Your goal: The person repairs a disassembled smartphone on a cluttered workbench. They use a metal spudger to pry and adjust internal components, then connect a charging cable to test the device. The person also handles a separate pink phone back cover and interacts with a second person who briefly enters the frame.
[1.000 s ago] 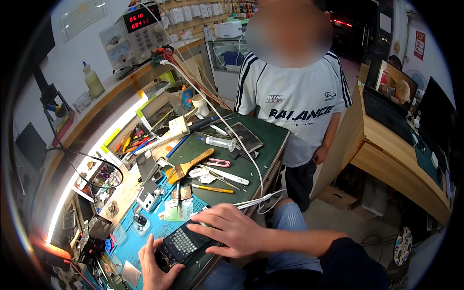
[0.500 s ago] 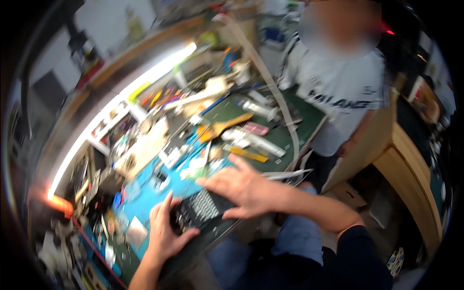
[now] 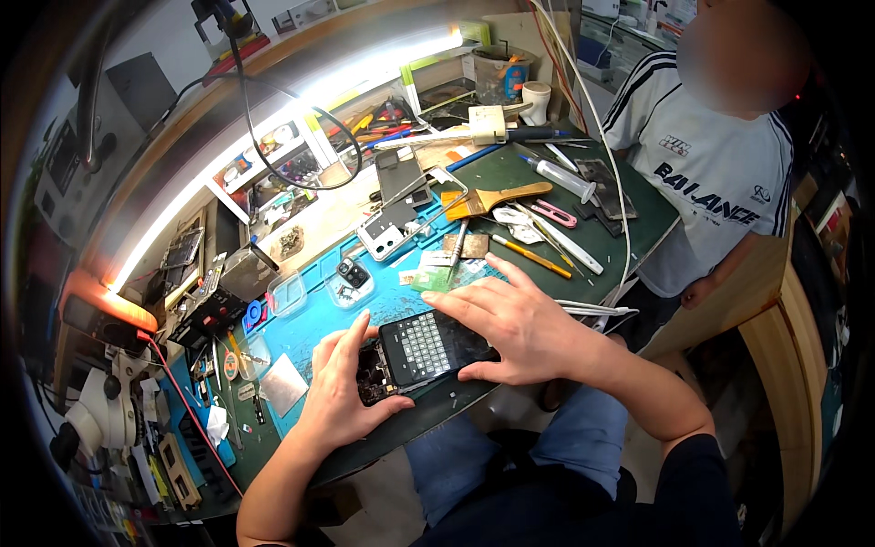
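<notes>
An opened phone [image 3: 424, 347] is held level between both hands above the front of the bench, its screen showing a grid of light keys. At its left end the bare circuit board [image 3: 372, 374] lies exposed. My left hand [image 3: 335, 387] grips that end, thumb along the near edge and fingers on the far edge. Across the right end rests my right hand [image 3: 524, 330], thumb at the near side and fingers over the far side, hiding part of the screen. Beyond the phone lie a green piece [image 3: 428, 281] and a small clear box [image 3: 350, 284] with a camera part in it.
A blue work mat [image 3: 305, 339] covers the bench. Farther back are a brush [image 3: 510, 195], a syringe [image 3: 563, 178], a yellow pencil [image 3: 531, 256] and a phone back cover [image 3: 390, 233]. An orange multimeter [image 3: 108, 305] stands left. A person in a white shirt [image 3: 702, 155] stands at the right.
The view has shifted and sharpened from a blur. Both hands still hold the phone, which now sits farther right and higher in the picture.
</notes>
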